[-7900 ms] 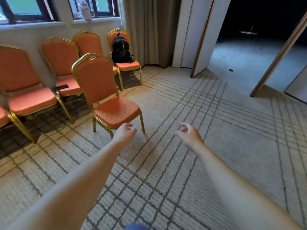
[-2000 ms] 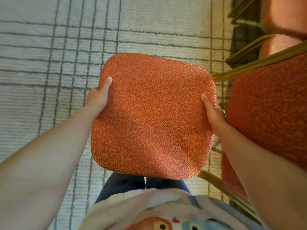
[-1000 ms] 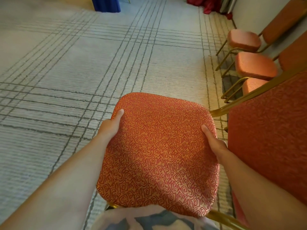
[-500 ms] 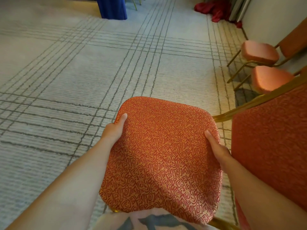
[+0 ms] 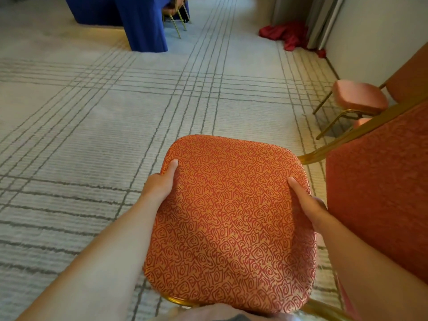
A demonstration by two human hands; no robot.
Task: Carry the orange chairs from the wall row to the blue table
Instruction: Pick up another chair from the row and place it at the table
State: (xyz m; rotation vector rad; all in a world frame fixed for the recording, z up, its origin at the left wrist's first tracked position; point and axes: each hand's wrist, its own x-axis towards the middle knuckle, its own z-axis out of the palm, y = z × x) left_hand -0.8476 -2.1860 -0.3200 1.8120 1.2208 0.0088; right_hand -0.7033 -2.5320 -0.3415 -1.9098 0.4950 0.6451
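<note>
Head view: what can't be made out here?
Head view only:
- Fingers of left hand and right hand: under the chair seat, only thumbs show.
- Its legs: hidden by the seat.
- Top of blue table: cut off by top edge.
- Backs of wall chairs: cut by right edge.

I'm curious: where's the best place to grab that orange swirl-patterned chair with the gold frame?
Probably the cushioned seat of the orange swirl-patterned chair, gripped at its two side edges, one hand coming from each side. The left hand and right hand hold it so, thumbs on top. The seat is broad and flat, so opposite edges should balance it.
</note>
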